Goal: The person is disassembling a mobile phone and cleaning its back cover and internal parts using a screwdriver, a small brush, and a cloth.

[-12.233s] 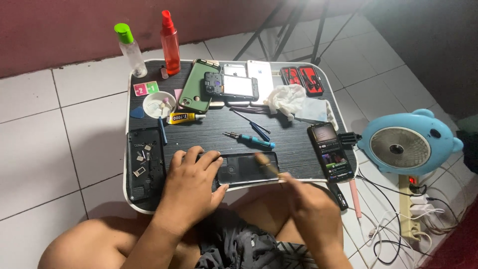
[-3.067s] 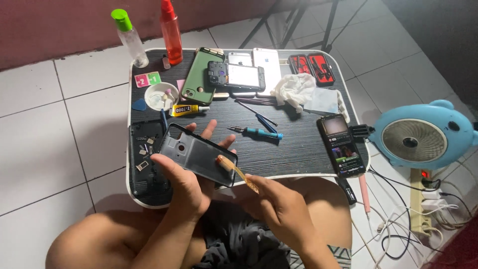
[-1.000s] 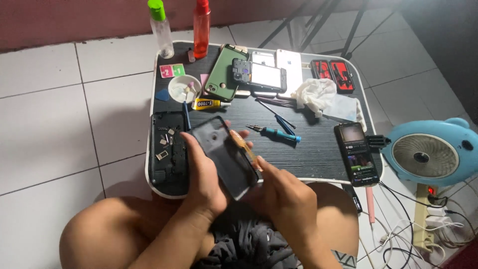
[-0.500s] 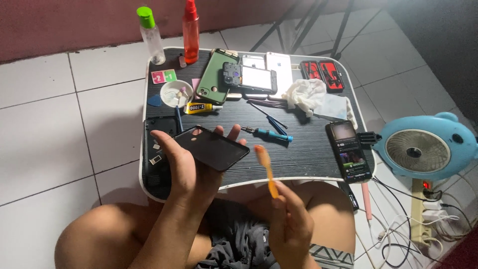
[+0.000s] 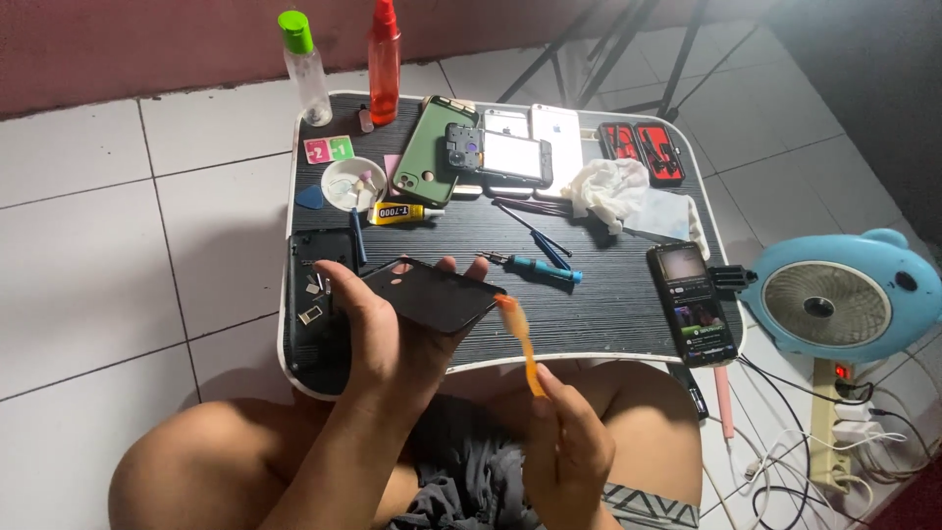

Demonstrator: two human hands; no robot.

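Observation:
My left hand [image 5: 388, 339] holds a black phone [image 5: 432, 292] flat and slightly tilted above the near edge of a small black lap table [image 5: 628, 304]. My right hand [image 5: 569, 447] grips an orange brush-like tool [image 5: 520, 339] by its lower end, its tip touching the phone's right edge. Both hands are over my lap, with my bare knees below.
On the table lie a blue screwdriver [image 5: 540, 267], tweezers [image 5: 535, 226], a glue tube [image 5: 397, 212], a small white dish [image 5: 353, 184], a green phone case [image 5: 430, 147], several phones, a white cloth [image 5: 613, 186], two bottles [image 5: 383, 59] and a lit phone [image 5: 692, 299]. A blue fan [image 5: 834, 299] and power strip sit right.
My left hand has kept the phone lifted and levelled it. My right hand has pulled back toward my lap, so the orange tool now touches only the phone's right edge.

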